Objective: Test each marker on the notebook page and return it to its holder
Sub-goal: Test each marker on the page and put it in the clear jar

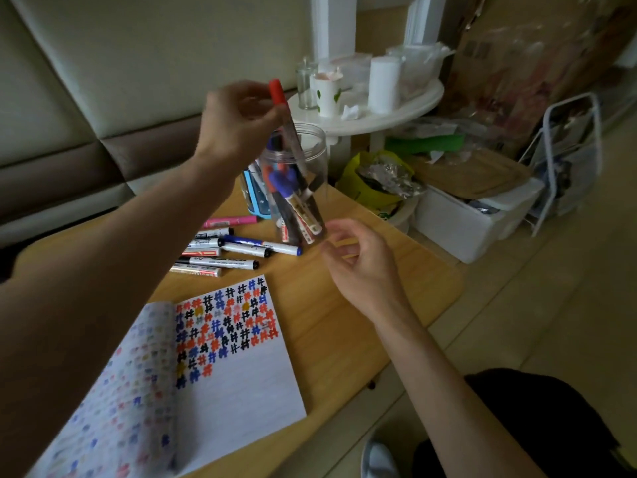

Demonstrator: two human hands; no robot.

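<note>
In the lower left of the frame the notebook page (238,343) lies open on the wooden table (344,339), its upper half filled with red, blue and black test marks. Above it, left of centre, we see a loose pile of markers (224,251) waiting on the table.

In the upper middle, our left hand (234,122) pinches the red-capped marker (289,127) just under its cap, fingers curled round the barrel. The marker slants down, its lower end already inside the mouth of the clear jar (319,157), which holds several markers.

Right of centre, our right hand (358,260) hovers just beside the jar's base, fingers loosely curled and holding nothing. We cannot tell whether the fingertips touch the plastic.

We judge the step to be dropping this tested marker into its holder. To do it well, we keep the barrel in line with the jar's axis, slide it down between the markers already inside, and let go low. The right hand should steady the base, since the light jar could tip.
</note>
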